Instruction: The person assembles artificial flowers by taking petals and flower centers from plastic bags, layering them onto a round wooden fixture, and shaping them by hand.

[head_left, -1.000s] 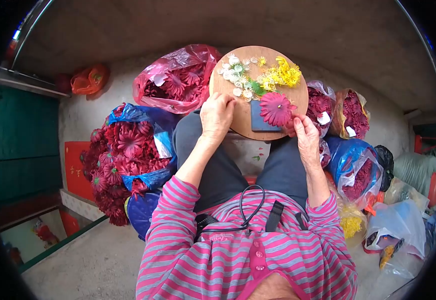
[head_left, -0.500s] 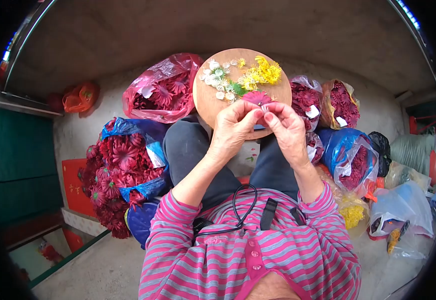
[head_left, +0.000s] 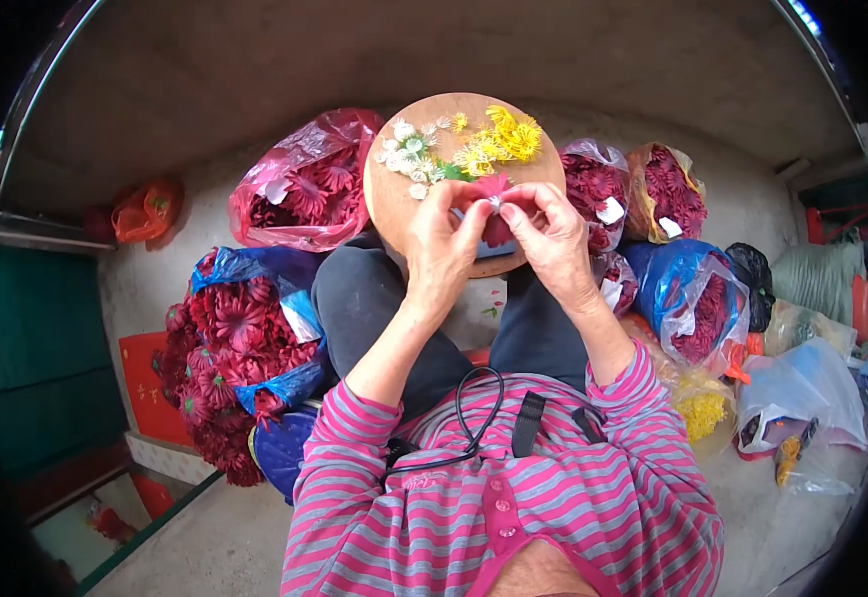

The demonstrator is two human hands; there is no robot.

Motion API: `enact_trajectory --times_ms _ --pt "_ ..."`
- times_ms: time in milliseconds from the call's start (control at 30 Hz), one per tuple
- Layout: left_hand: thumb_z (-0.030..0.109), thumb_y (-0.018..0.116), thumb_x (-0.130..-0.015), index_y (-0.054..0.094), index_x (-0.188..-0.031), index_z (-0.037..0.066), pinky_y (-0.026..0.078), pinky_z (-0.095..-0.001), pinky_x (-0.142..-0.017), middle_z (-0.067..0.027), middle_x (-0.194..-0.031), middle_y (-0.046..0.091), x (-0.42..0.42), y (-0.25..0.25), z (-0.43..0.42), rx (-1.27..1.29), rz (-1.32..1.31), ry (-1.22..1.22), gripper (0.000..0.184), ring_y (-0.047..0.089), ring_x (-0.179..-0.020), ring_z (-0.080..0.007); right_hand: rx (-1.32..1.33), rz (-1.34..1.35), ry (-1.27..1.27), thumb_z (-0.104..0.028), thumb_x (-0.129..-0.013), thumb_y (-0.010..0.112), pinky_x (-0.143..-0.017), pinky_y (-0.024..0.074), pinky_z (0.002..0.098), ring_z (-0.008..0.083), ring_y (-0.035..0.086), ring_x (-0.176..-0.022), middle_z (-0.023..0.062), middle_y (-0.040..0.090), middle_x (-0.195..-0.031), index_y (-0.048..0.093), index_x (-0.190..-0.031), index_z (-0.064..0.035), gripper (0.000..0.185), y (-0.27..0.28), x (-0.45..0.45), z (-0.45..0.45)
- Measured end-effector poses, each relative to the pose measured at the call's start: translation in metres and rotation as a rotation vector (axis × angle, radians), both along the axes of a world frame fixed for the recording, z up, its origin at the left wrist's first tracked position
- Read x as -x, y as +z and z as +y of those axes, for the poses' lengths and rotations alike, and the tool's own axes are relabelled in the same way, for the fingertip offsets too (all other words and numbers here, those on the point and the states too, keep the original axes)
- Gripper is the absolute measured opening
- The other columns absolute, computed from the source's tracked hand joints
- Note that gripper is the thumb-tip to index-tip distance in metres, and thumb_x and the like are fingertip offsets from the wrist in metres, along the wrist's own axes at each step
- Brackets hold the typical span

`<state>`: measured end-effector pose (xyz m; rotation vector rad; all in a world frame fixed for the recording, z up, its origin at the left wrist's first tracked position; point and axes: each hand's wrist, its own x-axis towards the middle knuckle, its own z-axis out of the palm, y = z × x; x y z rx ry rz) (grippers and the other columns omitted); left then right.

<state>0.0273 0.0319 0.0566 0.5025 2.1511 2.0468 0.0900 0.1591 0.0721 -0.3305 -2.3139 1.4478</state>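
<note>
Over the near edge of the round wooden board point(head_left: 386, 214), my left hand point(head_left: 442, 239) and my right hand point(head_left: 551, 239) pinch from either side at a crimson artificial flower point(head_left: 496, 232). A small white flower centre point(head_left: 494, 202) shows between my thumb tips at the middle of the petals. My fingers hide which hand grips which part. Just beyond them on the board lie small white flower centres point(head_left: 413, 146), yellow fringed ones point(head_left: 503, 139) and some green pieces point(head_left: 451, 169).
Bags of crimson flower heads surround me: a pink bag point(head_left: 344, 124) and a blue bag point(head_left: 299, 376) at left, a clear bag point(head_left: 578, 152) and another blue bag point(head_left: 658, 284) at right. Yellow pieces point(head_left: 702, 413) and a white plastic bag point(head_left: 807, 383) lie farther right.
The crimson flower has tipped, with petals now also hanging below my fingers. The white centre shows more plainly between my thumbs. The view has shifted slightly.
</note>
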Motion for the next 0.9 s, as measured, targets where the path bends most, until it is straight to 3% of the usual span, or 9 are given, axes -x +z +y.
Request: enact_trajectory --times_ms 200,233,333,400,500,600,733,833,900 --pt "-0.003 0.063 -0.074 0.061 -0.09 0.003 0.047 -0.0327 -0.075 -0.0107 -0.09 0.061 0.009 -0.016 0.0 0.108 0.533 0.088 0.017 0.056 -0.078 -0.0246 -0.353 0.293 0.07 -0.002 -0.078 0.063 -0.066 0.0456 0.03 0.0218 0.055 -0.073 0.0064 0.058 -0.083 0.064 -0.087 -0.0044 0.01 -0.007 0.019 -0.002" --pt "-0.003 0.061 -0.08 0.062 -0.091 0.001 0.046 -0.0293 -0.076 -0.0095 -0.093 0.059 0.008 -0.021 -0.004 0.137 0.533 0.085 0.013 0.055 -0.082 -0.0208 -0.404 0.308 0.065 -0.002 -0.076 0.063 -0.067 0.0458 0.032 0.0242 0.055 -0.073 0.0073 0.058 -0.084 0.064 -0.087 -0.005 0.012 -0.011 0.021 -0.004" --pt "-0.001 0.06 -0.084 0.064 -0.094 0.001 0.047 -0.03 -0.081 -0.0096 -0.098 0.062 0.01 -0.037 -0.013 0.198 0.494 0.055 0.011 0.058 -0.087 -0.0211 -0.436 0.349 0.018 -0.003 -0.077 0.063 -0.067 0.0462 0.0326 0.0235 0.056 -0.074 0.0067 0.058 -0.083 0.064 -0.09 -0.0055 0.013 -0.027 0.021 -0.006" --pt "-0.002 0.06 -0.081 0.062 -0.093 0.001 0.047 -0.0311 -0.08 -0.0114 -0.095 0.06 0.004 -0.033 -0.009 0.181 0.425 0.042 0.013 0.057 -0.086 -0.024 -0.228 0.27 0.054 -0.004 -0.078 0.063 -0.068 0.0473 0.0317 0.0232 0.057 -0.076 0.0064 0.06 -0.086 0.064 -0.091 -0.0059 0.013 -0.024 0.004 0.002" --pt "-0.001 0.06 -0.082 0.063 -0.102 0.004 0.047 -0.0314 -0.081 -0.0107 -0.1 0.061 -0.029 -0.018 -0.004 0.218 0.57 0.156 0.021 0.057 -0.089 -0.025 -0.208 0.305 -0.063 -0.004 -0.079 0.063 -0.07 0.0481 0.0307 0.0227 0.059 -0.077 0.0065 0.062 -0.091 0.064 -0.092 -0.0062 0.013 -0.035 -0.028 0.027" --pt "0.0 0.061 -0.079 0.063 -0.104 0.005 0.048 -0.0319 -0.078 -0.0095 -0.101 0.062 -0.051 -0.034 -0.002 0.237 0.711 0.107 0.026 0.058 -0.088 -0.0248 -0.302 0.305 -0.245 -0.004 -0.083 0.061 -0.072 0.0484 0.0296 0.021 0.06 -0.078 0.0067 0.063 -0.093 0.064 -0.098 -0.0051 0.016 -0.053 -0.079 0.08" --pt "0.002 0.063 -0.073 0.064 -0.099 0.007 0.046 -0.032 -0.072 -0.0078 -0.093 0.064 -0.083 -0.027 0.042 0.266 0.855 -0.515 0.027 0.058 -0.078 -0.0239 -0.159 0.217 -0.727 -0.007 -0.091 0.051 -0.075 0.0478 0.027 0.0165 0.059 -0.081 0.0051 0.064 -0.094 0.062 -0.099 -0.0045 0.014 -0.077 -0.166 0.152" --pt "0.004 0.064 -0.074 0.064 -0.096 0.007 0.045 -0.0312 -0.071 -0.0055 -0.09 0.064 -0.103 -0.046 0.087 0.222 0.726 -0.77 0.022 0.058 -0.074 -0.0226 0.057 0.372 -1.043 -0.014 -0.095 0.048 -0.079 0.0481 0.0244 0.0138 0.059 -0.085 0.0063 0.065 -0.097 0.061 -0.105 -0.0026 0.02 -0.104 -0.225 0.211" --pt "0.004 0.064 -0.074 0.064 -0.095 0.008 0.044 -0.0308 -0.071 -0.0048 -0.09 0.064 -0.114 -0.049 0.105 0.257 0.733 -0.813 0.021 0.058 -0.073 -0.0222 0.268 0.293 -1.21 -0.017 -0.094 0.05 -0.079 0.0484 0.0268 0.0152 0.06 -0.086 0.0075 0.066 -0.097 0.061 -0.11 -0.0031 0.024 -0.167 -0.275 0.261"
